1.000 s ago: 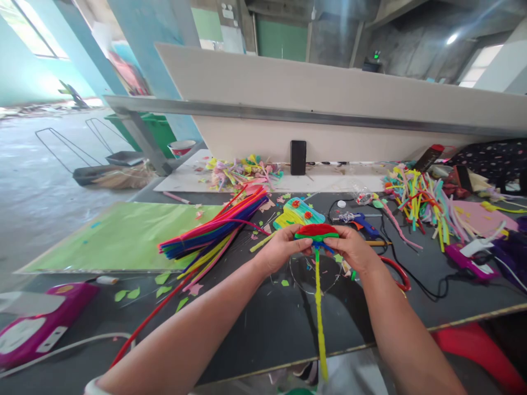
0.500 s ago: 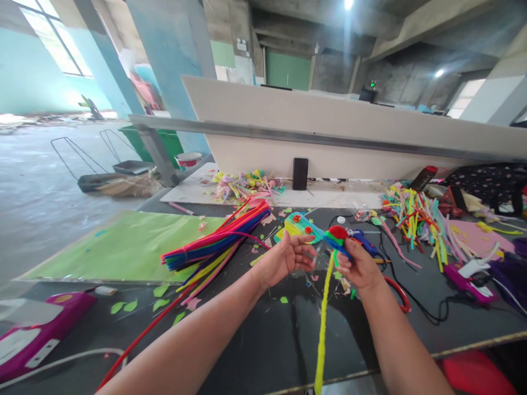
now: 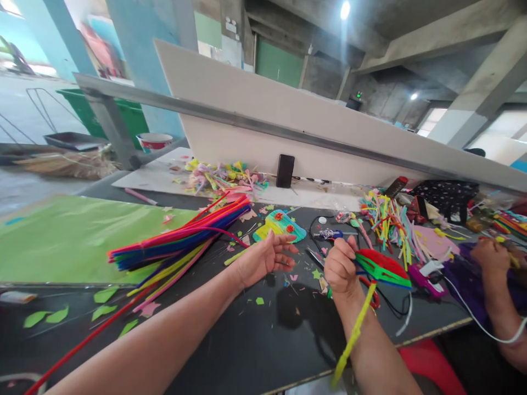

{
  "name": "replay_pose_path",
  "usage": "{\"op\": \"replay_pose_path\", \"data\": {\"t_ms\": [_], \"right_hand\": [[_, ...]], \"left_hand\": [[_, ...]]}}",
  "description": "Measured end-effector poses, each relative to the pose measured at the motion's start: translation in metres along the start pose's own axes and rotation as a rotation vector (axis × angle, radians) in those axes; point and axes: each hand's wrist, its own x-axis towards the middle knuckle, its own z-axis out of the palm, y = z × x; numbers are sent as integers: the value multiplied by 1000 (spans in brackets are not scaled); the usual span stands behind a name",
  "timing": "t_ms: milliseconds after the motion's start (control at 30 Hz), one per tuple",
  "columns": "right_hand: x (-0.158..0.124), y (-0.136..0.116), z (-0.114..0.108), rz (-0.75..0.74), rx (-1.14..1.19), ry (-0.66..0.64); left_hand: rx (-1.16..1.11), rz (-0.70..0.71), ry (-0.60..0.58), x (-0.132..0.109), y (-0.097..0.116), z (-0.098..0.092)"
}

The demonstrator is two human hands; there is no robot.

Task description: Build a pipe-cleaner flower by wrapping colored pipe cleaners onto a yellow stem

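My right hand (image 3: 341, 266) is closed around one end of a pipe-cleaner piece (image 3: 382, 267) in red, green and blue, shaped like a pointed leaf or petal. A fuzzy yellow stem (image 3: 354, 334) hangs from it past my wrist. Over the middle of the table, my left hand (image 3: 269, 258) is held with fingers apart and nothing in it. Just behind that hand lies a flat yellow and turquoise pipe-cleaner piece (image 3: 284, 226) with red flowers on it. To the left rests a thick bundle of coloured pipe cleaners (image 3: 185, 236).
A green sheet (image 3: 74, 230) covers the table's left. Scissors (image 3: 315, 257) and a purple glue gun (image 3: 428, 280) lie on the right. Pipe-cleaner offcuts (image 3: 387, 222) heap farther back, near a standing phone (image 3: 285, 171). A co-worker's hand (image 3: 491, 255) is at the far right.
The view has turned to the right. My right hand has rotated, swinging the red, green and blue piece out to its right side. My left hand stays open.
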Motion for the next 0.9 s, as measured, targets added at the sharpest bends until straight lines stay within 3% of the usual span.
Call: {"op": "replay_pose_path", "data": {"t_ms": [133, 600, 733, 900], "right_hand": [[2, -2, 0, 24, -20, -55], [5, 1, -7, 46, -20, 97], [5, 1, -8, 10, -31, 180], [6, -1, -8, -3, -49, 225]], "left_hand": [[13, -10, 1, 0, -2, 0], [44, -19, -23, -1, -9, -1], [214, -46, -61, -3, -11, 1], [531, -182, -199, -5, -12, 10]]}}
